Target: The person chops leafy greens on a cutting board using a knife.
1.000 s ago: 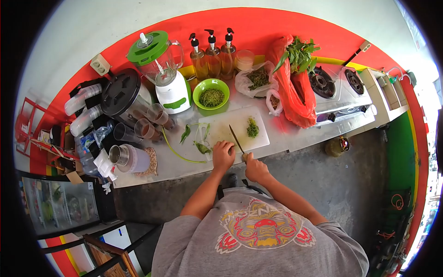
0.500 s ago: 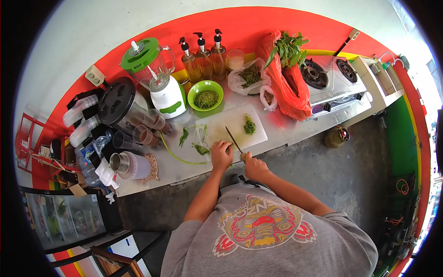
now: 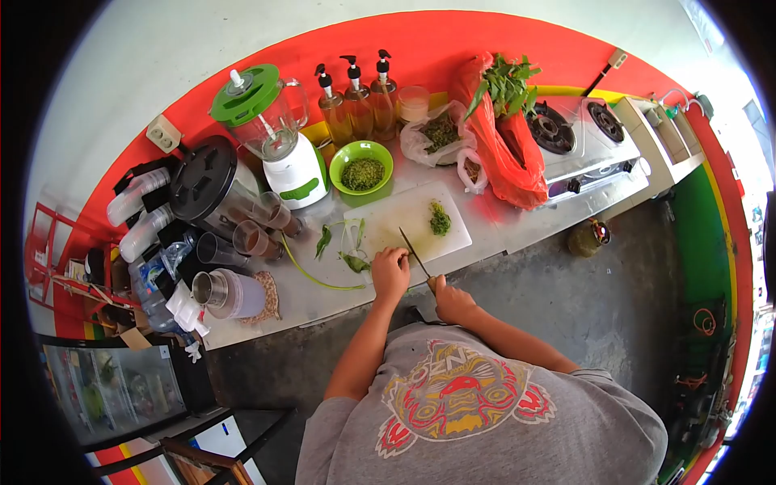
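My right hand (image 3: 454, 302) is wrapped round the handle of a knife (image 3: 415, 254), whose blade points up and left over the near edge of a white cutting board (image 3: 396, 212). My left hand (image 3: 391, 273) rests at that same edge, just left of the blade, with fingers curled down; whatever they hold is hidden. A small heap of chopped green leaves (image 3: 439, 218) lies on the board's right part. Left of my left hand are loose leaves (image 3: 354, 262) and a long green stem (image 3: 311, 275). Behind the board sits a green bowl (image 3: 339, 184) holding chopped greens.
A blender (image 3: 293, 171), several pump bottles (image 3: 358, 105) and a red plastic bag (image 3: 517, 174) with leafy stalks line the back. On the right is a gas stove (image 3: 594, 153). Cups (image 3: 257, 240) and a steel-topped jar (image 3: 234, 293) stand at left.
My right hand and the knife have shifted slightly down and to the right, the blade drawn back a little. My left hand stays curled at the board's edge.
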The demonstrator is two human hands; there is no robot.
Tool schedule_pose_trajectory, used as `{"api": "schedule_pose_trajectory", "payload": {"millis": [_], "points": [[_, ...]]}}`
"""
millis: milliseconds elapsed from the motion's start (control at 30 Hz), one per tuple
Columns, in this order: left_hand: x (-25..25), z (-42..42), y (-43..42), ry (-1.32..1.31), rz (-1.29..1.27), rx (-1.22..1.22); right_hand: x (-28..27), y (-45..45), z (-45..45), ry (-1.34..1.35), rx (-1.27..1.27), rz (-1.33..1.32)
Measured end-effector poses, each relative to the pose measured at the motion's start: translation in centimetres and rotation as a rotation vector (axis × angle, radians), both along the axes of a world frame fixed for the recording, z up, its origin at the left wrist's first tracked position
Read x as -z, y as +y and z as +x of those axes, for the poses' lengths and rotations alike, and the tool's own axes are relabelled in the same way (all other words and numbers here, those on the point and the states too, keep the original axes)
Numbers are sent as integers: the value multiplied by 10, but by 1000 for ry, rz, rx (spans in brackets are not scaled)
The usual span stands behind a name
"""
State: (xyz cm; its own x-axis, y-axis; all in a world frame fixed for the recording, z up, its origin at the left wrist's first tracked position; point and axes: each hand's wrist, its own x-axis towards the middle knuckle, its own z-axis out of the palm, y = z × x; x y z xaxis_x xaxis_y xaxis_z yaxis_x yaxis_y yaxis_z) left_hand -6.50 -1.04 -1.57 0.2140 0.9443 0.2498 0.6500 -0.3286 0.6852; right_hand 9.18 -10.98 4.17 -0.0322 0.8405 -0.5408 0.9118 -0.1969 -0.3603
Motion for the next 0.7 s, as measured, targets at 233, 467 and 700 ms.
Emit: {"api": "schedule_pose_trajectory", "payload": {"millis": [233,467,700], "points": [[6,-6,-6,-18,63,6,-9,7,5,-3,-31,-69],[11,-14,-9,-124,25,8,-19,9,-3,-63,-14,-5],[9,-13,-11,-101,52,0,9,7,-11,-69,10,35]]}}
